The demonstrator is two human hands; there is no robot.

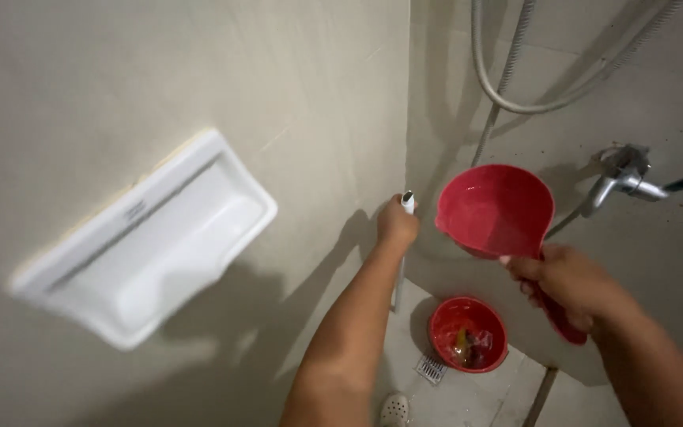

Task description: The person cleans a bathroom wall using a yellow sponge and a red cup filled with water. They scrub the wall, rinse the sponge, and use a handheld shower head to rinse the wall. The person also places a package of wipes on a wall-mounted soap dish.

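Left hand closed round top of a thin white pole, long axis near vertical, running down toward floor. Right hand closed on handle of red dipper, bowl raised, mouth turned toward camera, handle slanting down-right through fist. Dipper just right of left hand, close but apart. Below, between forearms: red bucket on floor, floor drain beside it. On right wall, metal tap; shower hose looped above. White soap tray on left wall.

The soap dish left of the red dipper is blurred; the bucket's contents below the dipper are too small to tell
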